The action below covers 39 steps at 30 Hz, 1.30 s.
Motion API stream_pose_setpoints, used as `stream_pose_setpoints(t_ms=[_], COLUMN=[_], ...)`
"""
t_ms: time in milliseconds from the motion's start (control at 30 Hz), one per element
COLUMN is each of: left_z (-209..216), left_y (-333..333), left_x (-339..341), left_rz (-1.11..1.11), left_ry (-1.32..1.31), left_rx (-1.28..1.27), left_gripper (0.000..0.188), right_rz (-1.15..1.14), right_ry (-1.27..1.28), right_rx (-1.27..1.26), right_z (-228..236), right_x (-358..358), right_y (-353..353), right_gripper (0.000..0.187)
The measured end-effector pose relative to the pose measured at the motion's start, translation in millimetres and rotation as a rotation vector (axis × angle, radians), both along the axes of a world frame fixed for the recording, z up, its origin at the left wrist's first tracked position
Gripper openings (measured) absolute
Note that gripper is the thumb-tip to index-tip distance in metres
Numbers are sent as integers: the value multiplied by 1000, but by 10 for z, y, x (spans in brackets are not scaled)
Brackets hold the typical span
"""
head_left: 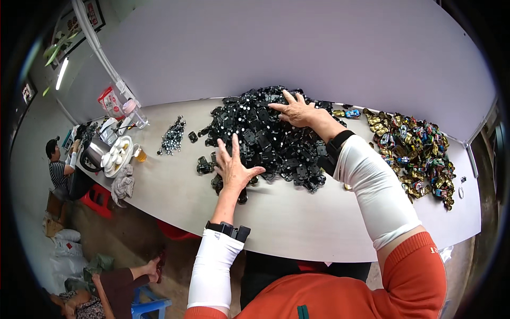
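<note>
— Head view, closest in: what's that left hand [234, 167] doing?
— Fingers spread, flat on the near edge of the black toy-car chassis pile [265, 138] mid-table.
— And beyond?
— Right hand [296, 111], open too, pressing the pile's far side. Coloured toy car bodies [414, 149] heaped right; small metal parts [172, 137] left.

Heap of colourful toy cars [417, 151], small metal parts [173, 136], kettle [95, 154] — red stool [98, 199]

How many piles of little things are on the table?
3: a big black pile under both hands, a small silvery pile to its left, and a colourful toy-car pile on the right. Clutter may hide more.
</note>
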<state>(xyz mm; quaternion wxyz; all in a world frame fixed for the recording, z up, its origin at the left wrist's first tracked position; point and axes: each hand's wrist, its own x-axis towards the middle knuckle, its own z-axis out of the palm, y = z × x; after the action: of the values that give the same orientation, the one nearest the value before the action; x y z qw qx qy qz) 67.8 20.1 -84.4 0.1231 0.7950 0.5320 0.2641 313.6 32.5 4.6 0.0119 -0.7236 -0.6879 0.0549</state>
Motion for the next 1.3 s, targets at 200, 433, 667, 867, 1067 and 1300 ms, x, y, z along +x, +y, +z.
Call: stream_pose_setpoints(t_ms=[200,433,667,867,1067,1300], left_z=[-109,-225,-264,-216,-520,-574], left_y=[-280,-607,-770,-957,-1038,-1226], left_x=[238,344,199,-393,-310,240], left_rz=[-303,-509,-737,-307,-274,-468], left_ry=[134,176,79,271,298,54], left_rx=[191,385,405,311,94,190], left_gripper=[111,105,91,118,107,89], right_rz=[167,163,299,206,173,125], right_ry=[-7,82,-137,-60,-52,31], right_rx=[34,-53,-105,10,-25,20], right_z=[-307,-540,-629,-603,-876,-931], right_x=[24,143,241,286,54,183], right_y=[-439,-1065,-1623,-1969,-2309,-2593], right_gripper=[41,43,42,64,66,62])
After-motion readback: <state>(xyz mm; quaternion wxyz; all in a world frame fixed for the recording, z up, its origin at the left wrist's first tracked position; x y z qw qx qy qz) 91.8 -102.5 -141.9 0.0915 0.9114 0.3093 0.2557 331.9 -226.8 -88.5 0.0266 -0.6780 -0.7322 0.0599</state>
